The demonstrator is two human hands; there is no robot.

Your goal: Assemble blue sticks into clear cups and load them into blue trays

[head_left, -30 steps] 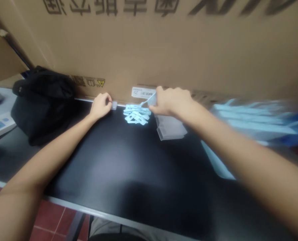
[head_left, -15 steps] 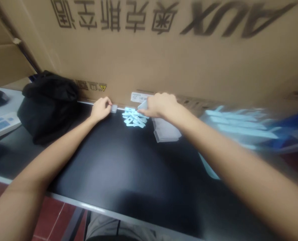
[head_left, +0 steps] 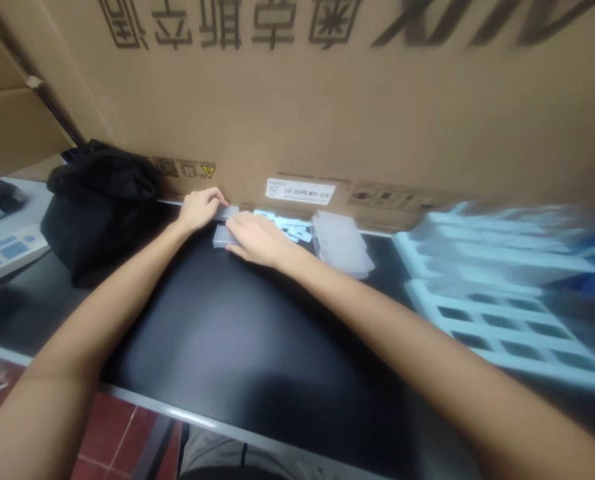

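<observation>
At the back of the black table, my left hand [head_left: 200,209] has its fingers curled at the edge of a small translucent plastic case [head_left: 227,212]. Just in front of it, my right hand [head_left: 257,237] grips a second translucent plastic case [head_left: 222,237] that lies low over the tabletop; part of that case is under my fingers. A loose pile of light blue plastic pieces [head_left: 300,231] shows behind my right wrist, partly covered by the hand. Larger translucent plastic cases [head_left: 342,243] lie stacked to the right of the pile.
A big cardboard box [head_left: 297,113] walls off the table's far edge. Light blue slotted frames [head_left: 497,327], blurred, stand stacked on the right. On the left sit a black cloth bag [head_left: 102,207] and a white panel with blue patches [head_left: 12,250].
My right hand has moved left from beside the blue pile, and a translucent case now shows in its grip. The left hand stays nearly in place. My view has shifted slightly right.
</observation>
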